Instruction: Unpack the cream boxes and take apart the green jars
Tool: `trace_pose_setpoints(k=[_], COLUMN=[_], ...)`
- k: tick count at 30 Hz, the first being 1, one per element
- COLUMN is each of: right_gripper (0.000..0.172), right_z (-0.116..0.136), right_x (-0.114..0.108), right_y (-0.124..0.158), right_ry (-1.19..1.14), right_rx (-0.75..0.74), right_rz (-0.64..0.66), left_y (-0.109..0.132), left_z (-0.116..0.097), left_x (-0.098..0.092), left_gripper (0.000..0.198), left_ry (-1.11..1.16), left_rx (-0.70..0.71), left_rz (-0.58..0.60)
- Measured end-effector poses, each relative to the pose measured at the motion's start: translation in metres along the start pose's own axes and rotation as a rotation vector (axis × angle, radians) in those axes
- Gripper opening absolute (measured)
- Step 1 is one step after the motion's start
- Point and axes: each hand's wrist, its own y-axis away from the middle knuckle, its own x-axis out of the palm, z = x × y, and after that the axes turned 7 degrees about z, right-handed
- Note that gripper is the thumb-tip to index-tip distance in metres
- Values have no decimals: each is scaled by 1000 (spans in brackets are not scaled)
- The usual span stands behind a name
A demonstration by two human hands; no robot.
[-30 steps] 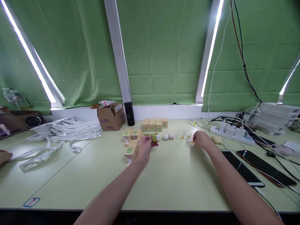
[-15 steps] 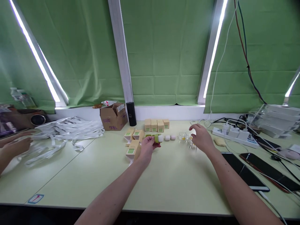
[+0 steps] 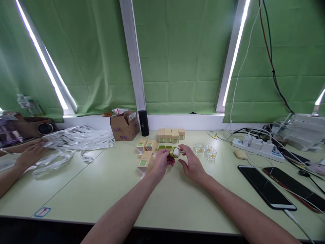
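While the left hand [image 3: 160, 163] pinches a green-and-white jar [image 3: 175, 152] just above the table [image 3: 177, 200], the right hand [image 3: 192, 164] sits just beside it, fingers loose and spread, holding nothing. Left of the left hand lie open cartons [image 3: 145, 159]. To the right, apart, stand clear cups [image 3: 207, 150]. Farther back: a row of closed cartons [image 3: 171, 135], a brown box [image 3: 124, 126], a black cylinder [image 3: 143, 122].

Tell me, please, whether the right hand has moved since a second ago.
Yes: the right hand moved left, from the clear cups to the green piece in the left hand.
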Motion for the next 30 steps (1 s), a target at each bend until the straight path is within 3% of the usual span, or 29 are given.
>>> trace_pose_setpoints(k=[8, 14, 18, 23, 30], right_gripper=[50, 35, 41, 54, 49], right_z=[2, 3, 1, -6, -11], right_x=[-5, -6, -6, -4, 2], right_y=[0, -3, -7, -9, -5], right_ry=[-35, -304, -596, -720, -647], right_rx=[-88, 186, 352, 439, 426], right_rz=[20, -33, -28, -4, 23], left_y=[3, 8, 7, 6, 9], left_z=[2, 2, -1, -1, 0], left_x=[2, 7, 9, 8, 8], left_gripper=[19, 20, 20, 27, 36], left_ry=[-94, -192, -206, -213, -265], left_rx=[-84, -33, 48, 127, 128], left_rz=[81, 47, 13, 52, 120])
